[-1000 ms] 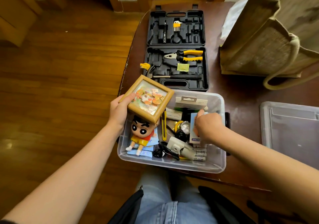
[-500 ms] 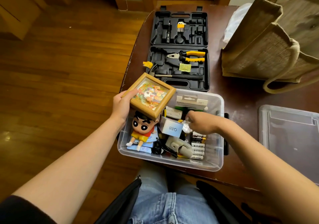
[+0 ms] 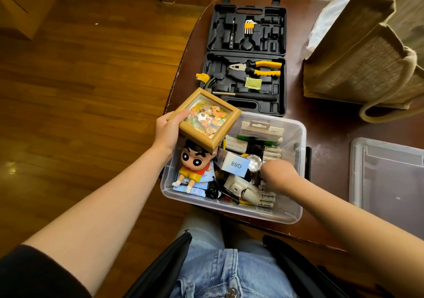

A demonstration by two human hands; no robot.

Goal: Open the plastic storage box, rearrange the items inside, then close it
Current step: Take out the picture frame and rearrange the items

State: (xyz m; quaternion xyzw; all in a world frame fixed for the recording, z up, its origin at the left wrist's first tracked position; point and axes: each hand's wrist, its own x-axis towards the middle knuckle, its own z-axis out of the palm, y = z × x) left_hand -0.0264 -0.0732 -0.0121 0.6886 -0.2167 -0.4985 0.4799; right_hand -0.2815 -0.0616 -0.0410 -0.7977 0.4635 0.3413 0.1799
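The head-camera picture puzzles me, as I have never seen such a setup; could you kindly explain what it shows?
There is no machine here: a camera worn on a person's head looks down at their own two bare hands. On the table stands an open clear storage box, its lid lying to the right. The left hand has its grip on a small wooden picture frame, held above a cartoon figurine. The right hand reaches in among batteries; what it holds, if anything, is hidden. Behind lie an open black tool case and a woven bag.

Single head-worn wide-angle view, looking forward and steeply down from close above, plastic storage box (image 3: 231,208) near centre frame, counter (image 3: 325,123) ahead, wearer's lap at bottom edge
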